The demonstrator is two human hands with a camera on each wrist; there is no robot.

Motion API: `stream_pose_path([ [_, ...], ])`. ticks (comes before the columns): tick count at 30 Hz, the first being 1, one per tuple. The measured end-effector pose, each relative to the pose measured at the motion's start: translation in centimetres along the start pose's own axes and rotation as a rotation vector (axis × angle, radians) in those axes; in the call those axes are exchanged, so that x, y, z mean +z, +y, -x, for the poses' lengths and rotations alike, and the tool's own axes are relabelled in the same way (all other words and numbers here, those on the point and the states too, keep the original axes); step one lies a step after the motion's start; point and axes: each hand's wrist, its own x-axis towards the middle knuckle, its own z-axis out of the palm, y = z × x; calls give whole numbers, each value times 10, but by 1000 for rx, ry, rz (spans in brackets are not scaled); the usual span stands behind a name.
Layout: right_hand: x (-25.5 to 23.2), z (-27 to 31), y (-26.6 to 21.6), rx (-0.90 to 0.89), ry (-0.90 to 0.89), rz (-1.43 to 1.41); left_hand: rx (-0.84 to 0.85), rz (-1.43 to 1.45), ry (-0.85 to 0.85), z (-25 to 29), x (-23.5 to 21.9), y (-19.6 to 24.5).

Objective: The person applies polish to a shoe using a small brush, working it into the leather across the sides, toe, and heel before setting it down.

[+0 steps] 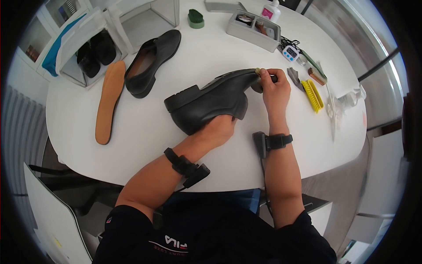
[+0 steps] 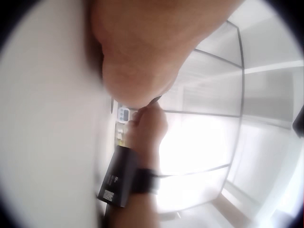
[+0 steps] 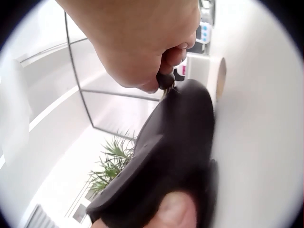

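A black leather shoe (image 1: pixel 206 103) lies tipped on its side above the white table, its heel to the left and toe to the right. My left hand (image 1: pixel 220 130) grips it at the opening, most fingers hidden by the shoe; the thumb (image 3: pixel 175 209) shows against its side in the right wrist view. At the toe, my right hand (image 1: pixel 276 88) pinches a small brush with a dark handle (image 3: pixel 166 80). Its pale bristles (image 1: pixel 258 71) are right at the toe's sole edge.
Further left lie a second black shoe (image 1: pixel 154 61) and a tan insole (image 1: pixel 109 105), beside a clear box (image 1: pixel 70 72) holding dark shoes. A green brush (image 1: pixel 196 20), metal tin (image 1: pixel 250 37), pump bottle (image 1: pixel 271 12), timer (image 1: pixel 290 53) and yellow brush (image 1: pixel 312 96) stand behind and right.
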Motion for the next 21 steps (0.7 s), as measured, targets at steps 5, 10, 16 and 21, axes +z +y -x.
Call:
stream_pose_path([
  [5, 17, -10, 39, 272, -68, -405, -161, 142, -76, -2, 0, -13],
  [10, 16, 14, -5, 358, -331, -750, -244, 686, 282, -18, -38, -5],
  [16, 17, 38, -34, 131, -599, -726, -360, 1083, 436, -28, -78, 13],
  [21, 11, 25, -30, 188, -215, -907, -525, 1217, 487, -29, -98, 23],
])
